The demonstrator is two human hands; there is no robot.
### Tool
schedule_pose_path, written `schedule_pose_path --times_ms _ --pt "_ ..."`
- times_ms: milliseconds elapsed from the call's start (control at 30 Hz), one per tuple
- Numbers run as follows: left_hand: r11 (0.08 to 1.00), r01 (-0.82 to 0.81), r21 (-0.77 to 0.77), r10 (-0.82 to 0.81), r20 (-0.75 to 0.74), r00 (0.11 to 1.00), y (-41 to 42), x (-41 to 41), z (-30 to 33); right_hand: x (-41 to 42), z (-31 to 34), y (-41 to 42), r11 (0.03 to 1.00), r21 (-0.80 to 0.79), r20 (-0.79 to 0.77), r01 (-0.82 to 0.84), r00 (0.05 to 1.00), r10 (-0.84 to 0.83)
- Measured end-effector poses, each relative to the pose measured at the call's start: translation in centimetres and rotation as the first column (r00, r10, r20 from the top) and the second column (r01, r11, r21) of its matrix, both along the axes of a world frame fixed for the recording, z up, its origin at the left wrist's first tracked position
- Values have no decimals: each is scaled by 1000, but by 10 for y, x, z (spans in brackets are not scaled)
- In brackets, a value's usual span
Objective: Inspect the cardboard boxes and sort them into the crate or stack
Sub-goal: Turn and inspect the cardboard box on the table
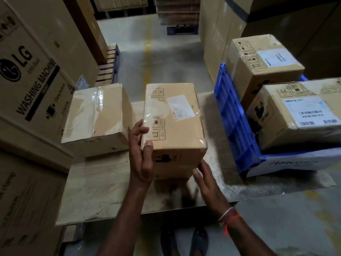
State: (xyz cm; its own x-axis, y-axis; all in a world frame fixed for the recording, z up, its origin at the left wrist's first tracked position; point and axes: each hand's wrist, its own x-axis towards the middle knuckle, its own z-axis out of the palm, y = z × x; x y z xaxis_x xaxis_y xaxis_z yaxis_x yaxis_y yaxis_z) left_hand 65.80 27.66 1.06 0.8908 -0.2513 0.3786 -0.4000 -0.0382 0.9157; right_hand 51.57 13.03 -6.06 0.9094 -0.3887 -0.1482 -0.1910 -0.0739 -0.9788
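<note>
A taped cardboard box (177,124) with a white label sits in the middle of the flat cardboard sheet (96,193). My left hand (141,154) grips its near left corner, thumb on the front edge and fingers on the left side. My right hand (206,178) touches the box's lower right front corner with nearly straight fingers. A second taped box (96,115) stands to the left. The blue crate (238,130) on the right holds two labelled boxes, one at the back (262,65) and one in front (299,113).
Big washing machine cartons (35,74) wall off the left side. Tall cartons (217,34) rise behind the crate. A grey floor aisle (158,58) with a yellow line runs ahead towards pallets. My sandalled feet (184,241) stand at the sheet's near edge.
</note>
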Motion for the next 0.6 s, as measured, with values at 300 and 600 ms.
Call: schedule_pose_path --times_ms 300,600 --pt "991 44 125 -16 -217 976 23 35 15 81 114 -55 900 -436 173 1 982 83" --pt "872 120 475 -27 -199 980 6 53 33 107 122 -43 587 -750 -265 -304 952 154"
